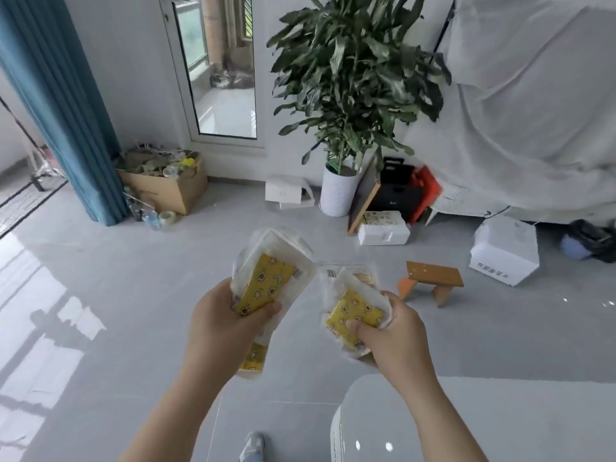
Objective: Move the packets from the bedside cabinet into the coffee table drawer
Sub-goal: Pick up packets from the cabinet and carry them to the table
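Packets hang over the floor, no drawer in sight, our left hand curled round this bundle and our right hand pinching a second bundle; we judge firm, level grips wisest for the carry.

- The left hand and right hand were bare.
- Behind each hand, the forearms were uncovered to the frame's edge.
- Below the left hand, a pale shoe toe showed.
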Action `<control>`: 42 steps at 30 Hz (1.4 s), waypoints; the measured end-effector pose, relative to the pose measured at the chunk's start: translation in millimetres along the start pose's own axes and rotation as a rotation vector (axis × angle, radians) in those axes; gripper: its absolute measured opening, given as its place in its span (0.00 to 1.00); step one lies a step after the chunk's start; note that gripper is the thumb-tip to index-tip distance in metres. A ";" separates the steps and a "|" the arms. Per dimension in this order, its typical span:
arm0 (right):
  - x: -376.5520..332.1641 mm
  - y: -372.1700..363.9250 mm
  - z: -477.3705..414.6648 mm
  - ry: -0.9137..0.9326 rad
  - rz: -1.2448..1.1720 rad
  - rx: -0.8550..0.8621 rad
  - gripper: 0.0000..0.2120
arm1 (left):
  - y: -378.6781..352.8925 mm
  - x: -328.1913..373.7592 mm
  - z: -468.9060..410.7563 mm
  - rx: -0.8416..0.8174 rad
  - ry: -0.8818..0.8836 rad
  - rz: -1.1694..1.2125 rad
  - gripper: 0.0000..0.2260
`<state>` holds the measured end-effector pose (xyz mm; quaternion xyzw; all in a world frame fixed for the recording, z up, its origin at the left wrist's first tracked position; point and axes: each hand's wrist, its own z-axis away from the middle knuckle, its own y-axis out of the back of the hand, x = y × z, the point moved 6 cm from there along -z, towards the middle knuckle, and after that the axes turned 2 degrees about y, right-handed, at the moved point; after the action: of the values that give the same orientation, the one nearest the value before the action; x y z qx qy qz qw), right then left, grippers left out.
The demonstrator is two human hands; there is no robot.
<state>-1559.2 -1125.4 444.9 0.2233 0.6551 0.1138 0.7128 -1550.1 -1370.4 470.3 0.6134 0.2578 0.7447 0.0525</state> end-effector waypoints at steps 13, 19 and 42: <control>12.1 13.1 -131.8 -0.240 0.042 0.260 0.11 | -110.8 52.9 -194.1 -0.369 -0.080 -0.189 0.12; 46.6 42.3 -200.9 -0.331 0.051 0.355 0.10 | -196.3 96.2 -261.1 -0.507 -0.149 -0.223 0.12; 120.3 171.5 -385.7 -0.699 -0.008 0.759 0.10 | -506.0 257.9 -414.8 -0.992 -0.546 -0.482 0.13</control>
<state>-1902.7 -855.4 402.6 0.4882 0.3737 -0.2161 0.7585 -2123.2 -965.2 424.5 0.6090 -0.0106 0.5589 0.5627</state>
